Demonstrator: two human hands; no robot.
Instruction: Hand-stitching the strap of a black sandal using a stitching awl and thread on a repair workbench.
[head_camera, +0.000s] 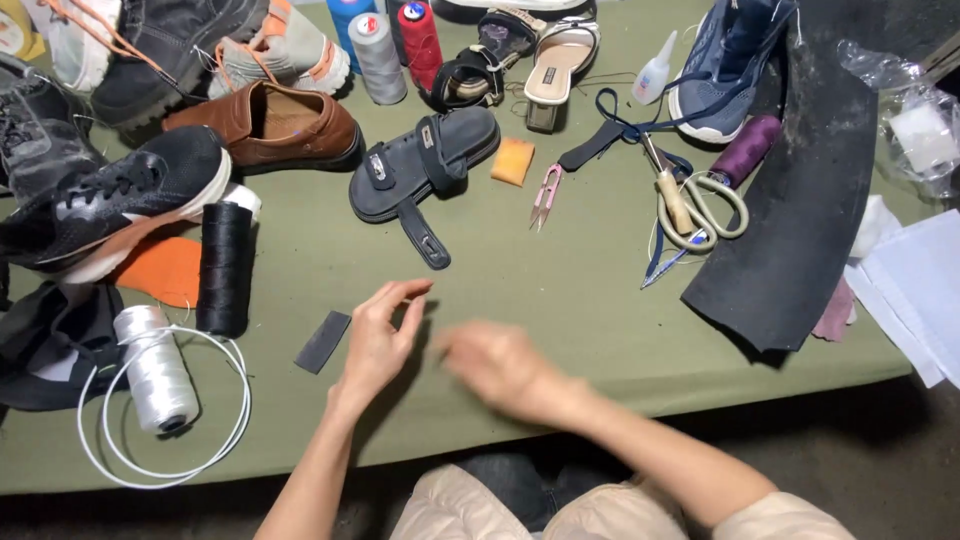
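Your left hand (380, 335) hovered with fingers apart beside the dark leather scrap (322, 342), your blurred right hand (497, 365) empty, the black sandal (425, 165) untouched.

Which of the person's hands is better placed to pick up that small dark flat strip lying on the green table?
Probably the left hand: it hovers right beside the dark strip, fingers free. The right hand is farther off and motion-blurred.

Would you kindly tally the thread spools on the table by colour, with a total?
Black: 1
White: 1
Grey: 1
Red: 1
Blue: 1
Purple: 1
Total: 6 spools
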